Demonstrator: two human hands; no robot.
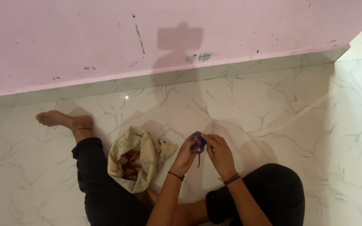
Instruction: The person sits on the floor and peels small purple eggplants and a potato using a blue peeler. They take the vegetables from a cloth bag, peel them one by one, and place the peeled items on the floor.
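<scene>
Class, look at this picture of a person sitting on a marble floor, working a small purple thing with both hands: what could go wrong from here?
The small purple thing is pinched only between the left hand and right hand above hard floor; it might slip and fall. The open cloth bag leans against the leg, so a knee shift could tip out its red contents.

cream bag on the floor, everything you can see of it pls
The cream bag looks like soft cloth or woven sacking, crumpled, with dark print on its side. It lies slumped on the white marbled floor beside the person's left leg, mouth open upward, showing red and dark items inside that are too small to identify. Neither the left hand nor the right hand touches it; both hold a small purple thing just right of it.
</scene>
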